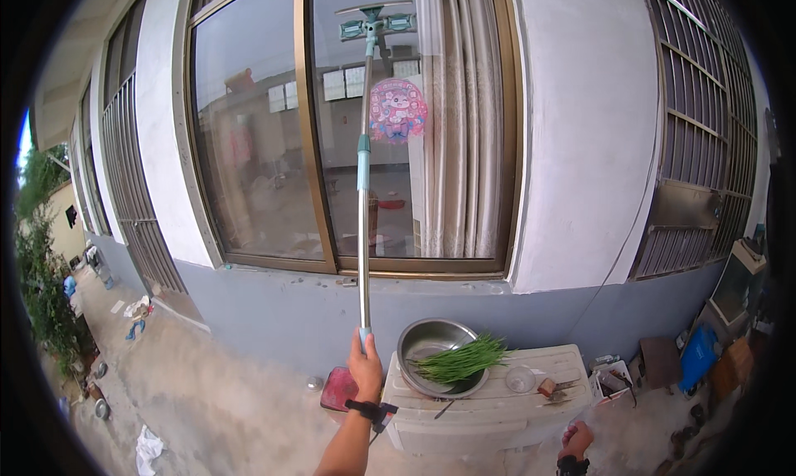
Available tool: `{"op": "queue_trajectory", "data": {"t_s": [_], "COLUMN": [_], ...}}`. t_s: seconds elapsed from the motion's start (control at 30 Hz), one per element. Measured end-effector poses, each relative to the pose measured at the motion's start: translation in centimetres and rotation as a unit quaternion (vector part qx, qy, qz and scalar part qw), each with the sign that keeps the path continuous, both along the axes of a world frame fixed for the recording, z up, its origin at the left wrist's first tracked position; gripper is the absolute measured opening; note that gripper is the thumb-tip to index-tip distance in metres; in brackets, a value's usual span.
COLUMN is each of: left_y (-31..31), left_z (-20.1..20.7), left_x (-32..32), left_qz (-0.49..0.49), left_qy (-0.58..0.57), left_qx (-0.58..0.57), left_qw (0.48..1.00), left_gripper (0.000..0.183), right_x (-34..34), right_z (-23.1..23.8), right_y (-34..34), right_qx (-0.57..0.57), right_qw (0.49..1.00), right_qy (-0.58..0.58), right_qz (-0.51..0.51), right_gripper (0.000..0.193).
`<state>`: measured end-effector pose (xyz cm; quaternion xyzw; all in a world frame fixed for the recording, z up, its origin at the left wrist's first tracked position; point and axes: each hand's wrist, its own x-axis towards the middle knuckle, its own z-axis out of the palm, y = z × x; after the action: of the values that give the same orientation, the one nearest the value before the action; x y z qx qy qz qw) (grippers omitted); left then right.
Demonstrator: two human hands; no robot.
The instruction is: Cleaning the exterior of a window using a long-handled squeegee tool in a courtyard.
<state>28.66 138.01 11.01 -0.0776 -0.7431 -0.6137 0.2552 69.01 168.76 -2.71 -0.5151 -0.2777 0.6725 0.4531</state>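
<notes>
My left hand [364,368], with a black band at its wrist, is wrapped round the lower end of a long telescopic window squeegee [363,235]. Its silver pole with pale green joints rises steeply in front of the sliding window [249,153]. High on the right pane is the green squeegee head [376,25]; whether it presses on the glass I cannot tell. A pink round cartoon sticker [399,111] shows just right of the pole. Low at the right, my right hand [576,439] hangs with its fingers curled in, apart from the pole, and nothing shows in it.
Below the window stands a pale chest [464,434] bearing a metal basin [409,343] with green stalks [464,360] and a clear bowl [520,380]. A red stool [338,389] sits left of it. A white basket [611,382] and a blue item [699,356] lie rightward.
</notes>
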Motion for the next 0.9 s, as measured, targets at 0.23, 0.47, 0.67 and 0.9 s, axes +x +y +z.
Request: {"op": "queue_trajectory", "data": {"t_s": [0.23, 0.47, 0.67, 0.9], "left_y": [-2.7, -7.4, -14.1, -19.8], "left_z": [20.2, 24.9, 2.5, -17.7], "left_x": [-9.9, -12.3, -11.2, 4.5], "left_qz": [-0.024, -0.057, -0.045, -0.071], "left_qy": [0.151, 0.076, 0.024, 0.003], "left_qx": [0.038, 0.014, -0.037, -0.092], "left_qw": [0.987, 0.995, 0.998, 0.993], "left_gripper": [0.037, 0.043, 0.039, 0.041], "right_x": [-2.4, -2.4, -4.9, -6.2], "right_z": [0.8, 0.0, 0.3, 2.2], "right_y": [-0.8, -5.0, -10.4, -15.1], "right_qx": [0.037, 0.012, 0.001, 0.041], "right_qw": [0.998, 0.999, 1.0, 0.997], "right_qy": [0.047, 0.029, 0.022, -0.01], "right_qz": [0.016, -0.016, 0.018, 0.065], "right_gripper": [0.009, 0.011, 0.008, 0.007]}}
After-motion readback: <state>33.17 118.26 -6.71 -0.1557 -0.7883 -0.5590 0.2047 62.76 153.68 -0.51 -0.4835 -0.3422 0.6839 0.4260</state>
